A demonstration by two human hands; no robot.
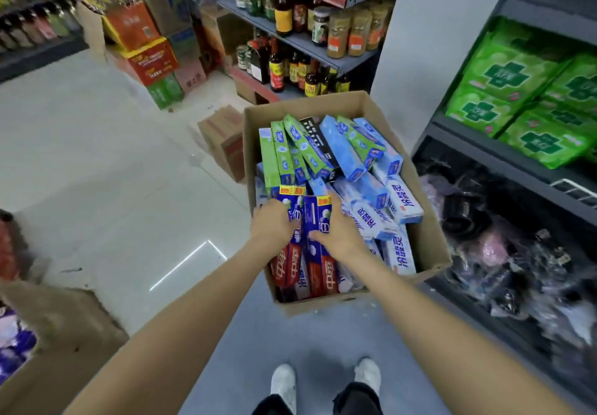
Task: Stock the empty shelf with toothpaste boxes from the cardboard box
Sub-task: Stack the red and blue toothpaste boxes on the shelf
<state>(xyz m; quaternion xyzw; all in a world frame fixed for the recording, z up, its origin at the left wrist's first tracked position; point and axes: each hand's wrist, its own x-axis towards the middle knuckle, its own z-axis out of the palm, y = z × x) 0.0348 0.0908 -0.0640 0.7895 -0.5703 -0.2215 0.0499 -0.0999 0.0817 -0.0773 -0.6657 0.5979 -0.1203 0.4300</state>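
An open cardboard box (429, 220) stands on the floor, filled with several toothpaste boxes: green ones (284, 153) and light blue ones (342, 149) at the back, white-and-blue ones (403, 201) on the right. At the near left lie red-and-blue toothpaste boxes (310, 220). My left hand (273, 224) grips the left one and my right hand (336, 230) grips the right one, both inside the carton. No empty shelf shows clearly in this view.
A dark shelf unit (504, 156) on the right carries green packets (517, 91) above and dark wrapped goods (504, 253) below. Sauce bottles (290, 69) fill shelves behind. Stacked cartons (148, 56) and a small carton (223, 140) stand on the floor; another carton (64, 343) is at the left.
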